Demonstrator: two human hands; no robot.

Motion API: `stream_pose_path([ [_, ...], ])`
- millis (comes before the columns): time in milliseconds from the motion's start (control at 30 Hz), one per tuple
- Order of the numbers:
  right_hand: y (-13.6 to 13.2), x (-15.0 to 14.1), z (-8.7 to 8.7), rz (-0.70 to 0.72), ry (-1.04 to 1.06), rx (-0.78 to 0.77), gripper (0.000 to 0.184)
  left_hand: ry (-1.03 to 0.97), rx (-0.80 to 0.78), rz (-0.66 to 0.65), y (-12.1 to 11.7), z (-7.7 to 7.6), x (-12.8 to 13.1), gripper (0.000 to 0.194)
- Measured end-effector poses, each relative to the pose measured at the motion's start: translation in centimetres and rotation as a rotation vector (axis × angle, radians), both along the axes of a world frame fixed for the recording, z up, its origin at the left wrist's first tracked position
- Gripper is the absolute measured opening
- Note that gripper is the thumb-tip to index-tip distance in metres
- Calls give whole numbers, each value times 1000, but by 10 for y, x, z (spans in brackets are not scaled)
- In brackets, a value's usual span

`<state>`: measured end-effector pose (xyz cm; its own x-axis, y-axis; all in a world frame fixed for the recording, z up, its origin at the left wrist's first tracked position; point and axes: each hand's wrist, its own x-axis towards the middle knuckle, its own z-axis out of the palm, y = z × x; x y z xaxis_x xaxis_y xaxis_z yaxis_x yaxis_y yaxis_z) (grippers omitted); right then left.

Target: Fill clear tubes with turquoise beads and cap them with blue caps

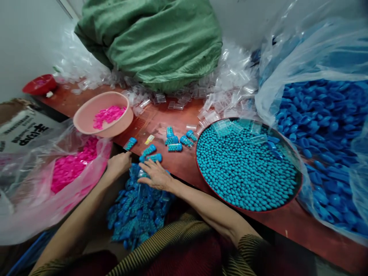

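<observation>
My right hand [156,175] is open at the table's front edge, its fingers spread over small clear tubes with blue caps. One tube [154,157] full of blue beads lies just beyond its fingertips, with another tube [149,149] behind it. Below the edge, under my hands, is a large heap of similar bead-filled tubes [139,214]. My left hand [119,165] is closed at the edge, left of the heap; what it grips, if anything, is hidden. Near it on the table lies a capped tube [131,143]. Several more tubes [174,147] sit farther back.
A round tray of blue beads [244,172] stands right of centre, beside a plastic bag of blue caps [324,115]. On the left are a pink bowl [83,117], a bag of pink pieces [74,168] and a red bowl [40,85]. Clear empty tubes [227,84] surround a green sack [161,42].
</observation>
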<state>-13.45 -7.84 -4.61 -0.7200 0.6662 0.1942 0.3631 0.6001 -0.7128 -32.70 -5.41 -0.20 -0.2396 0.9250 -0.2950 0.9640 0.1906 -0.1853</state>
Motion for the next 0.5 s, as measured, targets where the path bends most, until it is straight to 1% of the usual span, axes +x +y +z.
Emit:
stream_pose_path([
  [33,2,1,4,29,22,17,58,20,36,32,4,5,5,43],
  [67,5,4,9,7,39,38,51,10,96,45,12,9,10,42],
  [100,11,9,14,-53,50,67,46,-4,189,64,23,11,15,43],
  [133,19,15,18,-201,40,84,43,-22,276,82,35,11,17,46],
  [167,28,21,20,-391,6,83,45,-63,331,81,47,8,17,50],
  [200,38,27,20,-563,-46,69,49,-131,345,83,60,2,15,55],
  [233,49,31,17,-697,-98,49,54,-216,317,86,71,-5,12,58],
  [267,59,35,12,-791,-146,27,57,-289,293,102,80,-14,10,59],
  [300,67,38,5,-862,-185,6,59,-338,304,117,87,-22,8,60],
  [367,78,41,-10,-916,-230,11,62,-430,364,63,96,-38,13,59],
  [400,81,43,-17,-913,-244,32,61,-480,384,19,100,-44,20,57],
  [433,82,44,-21,-907,-255,52,60,-531,396,-30,103,-48,28,56],
  [500,82,46,-24,-885,-265,91,57,-604,394,-126,108,-51,49,53],
])
